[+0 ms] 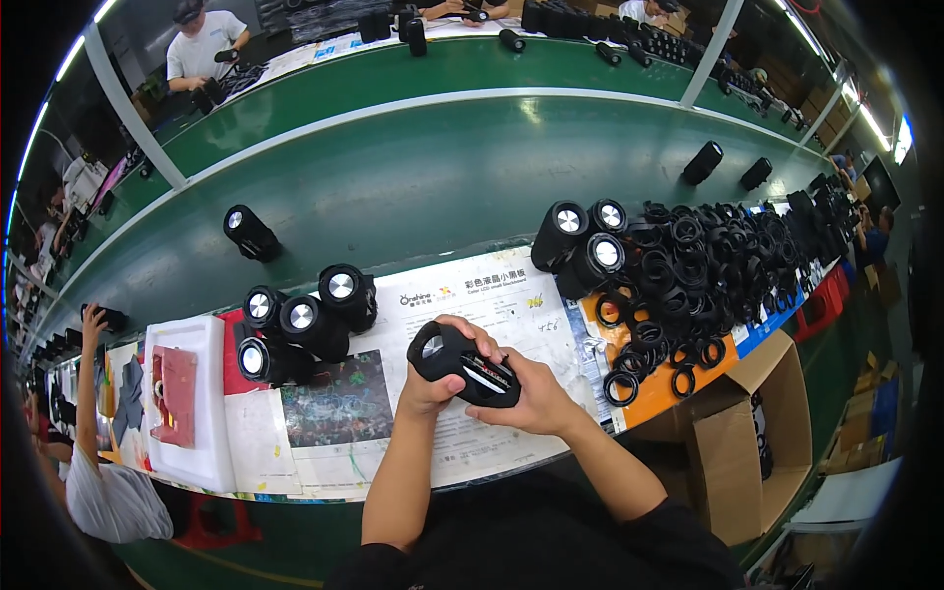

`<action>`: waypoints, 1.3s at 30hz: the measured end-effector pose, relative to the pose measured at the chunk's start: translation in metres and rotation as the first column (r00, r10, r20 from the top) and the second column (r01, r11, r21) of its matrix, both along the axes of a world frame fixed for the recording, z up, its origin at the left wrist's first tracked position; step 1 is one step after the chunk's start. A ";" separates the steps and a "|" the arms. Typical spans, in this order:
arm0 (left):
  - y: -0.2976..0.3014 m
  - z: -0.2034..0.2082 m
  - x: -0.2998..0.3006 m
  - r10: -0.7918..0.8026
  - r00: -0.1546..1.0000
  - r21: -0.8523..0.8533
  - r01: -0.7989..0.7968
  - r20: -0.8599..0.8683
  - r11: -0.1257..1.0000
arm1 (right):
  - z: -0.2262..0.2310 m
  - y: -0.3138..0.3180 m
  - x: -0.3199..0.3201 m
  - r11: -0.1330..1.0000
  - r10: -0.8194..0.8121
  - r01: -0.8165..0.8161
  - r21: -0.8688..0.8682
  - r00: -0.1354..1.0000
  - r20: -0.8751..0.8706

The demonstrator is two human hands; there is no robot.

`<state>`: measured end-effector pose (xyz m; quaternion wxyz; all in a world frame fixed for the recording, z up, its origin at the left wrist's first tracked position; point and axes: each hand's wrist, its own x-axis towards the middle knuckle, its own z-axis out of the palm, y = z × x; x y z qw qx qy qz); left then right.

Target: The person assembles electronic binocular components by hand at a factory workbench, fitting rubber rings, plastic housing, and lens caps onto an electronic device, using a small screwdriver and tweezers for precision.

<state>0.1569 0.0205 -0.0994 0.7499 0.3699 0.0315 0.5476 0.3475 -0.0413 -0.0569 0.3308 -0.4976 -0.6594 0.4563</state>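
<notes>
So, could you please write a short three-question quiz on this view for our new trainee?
1. True or false: the left hand and the right hand both hold one black cylindrical speaker.

2. How many silver-ended speakers stand grouped between the white foam tray and the held one?

3. Which things are heaped at the person's right?
A) glass bottles
B) black rings
C) metal spoons

Key: 1. True. 2. Four. 3. B.
</notes>
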 end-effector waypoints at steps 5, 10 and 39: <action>-0.003 0.001 0.008 0.018 1.000 -0.023 -0.019 -0.020 1.000 | -0.008 -0.003 0.005 1.000 -0.030 0.030 -0.007 0.999 -0.041; 0.000 0.001 -0.002 0.074 0.989 -0.020 -0.077 -0.128 0.997 | 0.004 -0.003 0.016 0.997 0.059 -0.061 0.046 0.997 0.049; 0.009 -0.015 0.002 -0.033 0.947 -0.073 0.010 -0.318 0.997 | -0.011 0.016 0.079 0.862 -0.213 -0.094 0.499 0.825 0.523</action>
